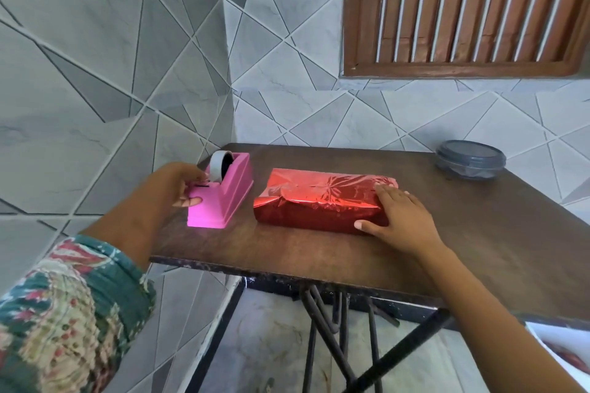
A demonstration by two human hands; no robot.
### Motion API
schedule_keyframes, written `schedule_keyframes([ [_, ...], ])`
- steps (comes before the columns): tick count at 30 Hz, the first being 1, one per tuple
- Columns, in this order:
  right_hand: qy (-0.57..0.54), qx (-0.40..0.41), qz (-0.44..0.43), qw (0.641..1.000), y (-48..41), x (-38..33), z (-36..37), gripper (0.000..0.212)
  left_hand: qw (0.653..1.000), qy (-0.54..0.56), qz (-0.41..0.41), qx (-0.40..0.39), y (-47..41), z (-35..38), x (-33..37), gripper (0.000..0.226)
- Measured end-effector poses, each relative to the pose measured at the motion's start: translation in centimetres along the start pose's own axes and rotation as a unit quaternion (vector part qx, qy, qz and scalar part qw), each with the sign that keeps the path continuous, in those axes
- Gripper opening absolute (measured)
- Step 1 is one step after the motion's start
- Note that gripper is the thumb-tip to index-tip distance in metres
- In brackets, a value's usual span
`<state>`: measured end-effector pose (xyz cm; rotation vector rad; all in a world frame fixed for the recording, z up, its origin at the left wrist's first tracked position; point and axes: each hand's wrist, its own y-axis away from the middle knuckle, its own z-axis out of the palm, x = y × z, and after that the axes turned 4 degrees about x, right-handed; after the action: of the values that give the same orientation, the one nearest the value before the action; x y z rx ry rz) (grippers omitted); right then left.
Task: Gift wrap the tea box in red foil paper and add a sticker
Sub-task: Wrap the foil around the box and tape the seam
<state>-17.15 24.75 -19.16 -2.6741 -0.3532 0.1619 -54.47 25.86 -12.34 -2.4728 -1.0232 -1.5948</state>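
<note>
view: head only; all places given against the tea box.
tea box (322, 201): flat on the dark table (479, 249), fully covered in red foil paper (338, 193), long side toward the camera, crease running along the top.
right hand (399, 220): on the box's right end, fingers straight and flat on top, thumb along the near side; pressing, nothing clenched. Probably pinning the end fold and stopping the box from sliding.
left hand (175, 185): left of the box, fingers curled over the near end of the pink tape dispenser (223, 198), thumb against its side; grasping it. Likely steadying it or going for the tape end.
dispenser placement: just left of the box, not touching; close enough that one hand can stay on the foil. White tape roll (220, 166) at its far end.
step (judgement): wrap mostly done, taping of folds next; sticker not yet on.
left end of box: foil puffed and crumpled, looks loosely folded.
grey lidded container (471, 159): well beyond the box's right end, at the far table edge; contents unreadable.
hidden: right end fold under the right hand; cutter under the left fingers, so no telling if a strip is pulled. Tape on the seams not discernible against the shine.
cut off: no sticker in sight; white-and-red object (562, 357) below and right of the box, clipped by the frame corner, unidentifiable.
</note>
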Motion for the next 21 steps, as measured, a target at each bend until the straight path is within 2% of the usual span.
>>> schedule_keyframes([
  [3, -0.021, 0.02, -0.013, 0.999, -0.9, -0.7, -0.3, 0.088, 1.0, -0.005, -0.001, -0.003, 0.4, -0.2, 0.3, 0.023],
  [7, -0.009, -0.024, -0.007, 1.0, -1.2, -1.3, -0.1, 0.081, 1.0, -0.027, -0.005, -0.007, 0.8, -0.2, 0.5, 0.022],
  [11, -0.009, -0.017, 0.004, 1.0, -0.9, -1.5, -0.2, 0.079, 1.0, -0.015, -0.011, -0.013, 0.9, 0.0, 0.5, 0.024],
  [16, -0.009, -0.014, 0.011, 1.0, -0.8, -1.6, -0.2, 0.078, 0.996, 0.087, 0.006, -0.005, 1.5, -0.1, 0.6, 0.012],
  [19, -0.015, -0.017, 0.014, 1.0, -0.9, -1.7, -0.1, 0.078, 0.987, 0.16, 0.025, -0.009, 1.7, -0.3, 0.2, 0.028],
  [21, -0.016, -0.02, 0.015, 1.0, -0.9, -1.7, -0.2, 0.078, 0.982, 0.185, 0.037, -0.005, 1.6, -0.1, -0.7, 0.03],
])
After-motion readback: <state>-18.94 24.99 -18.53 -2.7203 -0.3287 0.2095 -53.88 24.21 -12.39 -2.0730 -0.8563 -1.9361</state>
